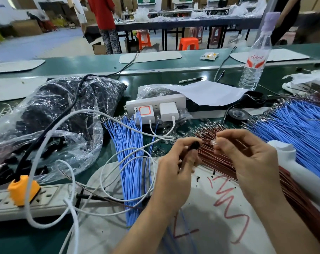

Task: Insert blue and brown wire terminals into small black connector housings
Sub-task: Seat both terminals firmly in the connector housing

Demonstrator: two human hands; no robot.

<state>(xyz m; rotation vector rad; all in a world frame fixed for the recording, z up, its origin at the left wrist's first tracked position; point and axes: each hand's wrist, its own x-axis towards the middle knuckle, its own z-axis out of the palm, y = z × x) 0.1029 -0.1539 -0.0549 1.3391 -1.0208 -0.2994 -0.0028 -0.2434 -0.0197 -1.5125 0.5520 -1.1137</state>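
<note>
While pinched in left grip [174, 167], black housing [195, 145] near right grip [247, 162], itself pinching a blurred terminal [214, 142].

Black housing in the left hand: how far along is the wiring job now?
Done: no finished piece can be told apart. In hand: the left hand pinches a black housing; the right hand curls close by, its hold blurred. Left: bundles of blue wires and brown wires.

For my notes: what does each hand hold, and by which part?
The left hand pinches a black connector housing by its lower end. The right hand pinches a small shiny piece, perhaps a terminal; blur hides where.
</note>
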